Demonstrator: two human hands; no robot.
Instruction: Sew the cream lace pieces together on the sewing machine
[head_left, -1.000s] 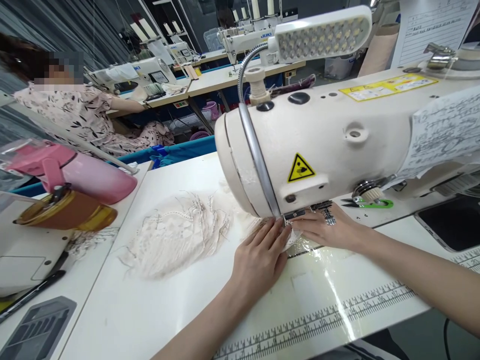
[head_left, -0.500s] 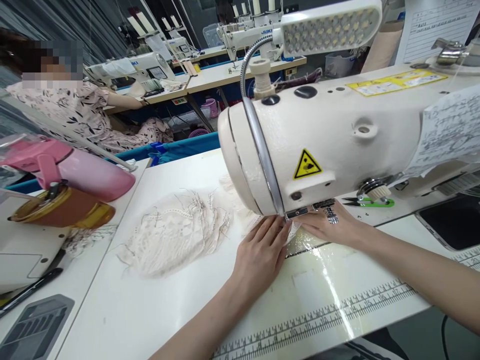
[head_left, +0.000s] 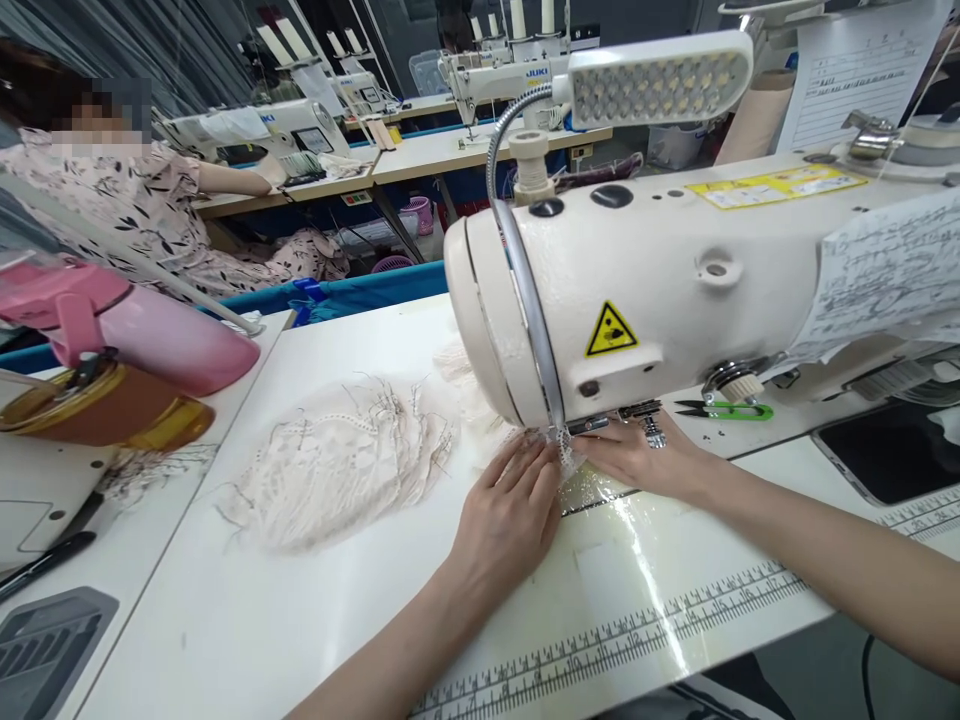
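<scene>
At the sewing machine (head_left: 675,270), the left hand (head_left: 510,505) rests on pale lace (head_left: 567,464) that the right hand (head_left: 656,460) seemingly touches.

pink bottle (head_left: 176,335) just beside amber cup (head_left: 90,408), far left | gray slotted tray (head_left: 96,612), lower left | dark-screened phone (head_left: 877,455), right; green snips (head_left: 739,411) nearby | person in leaf-print clothes (head_left: 127,205), upper left, arm at rear desk (head_left: 424,158) | white JUKI sewing machine (head_left: 506,84), farther back | pink basket (head_left: 421,212), low behind
</scene>
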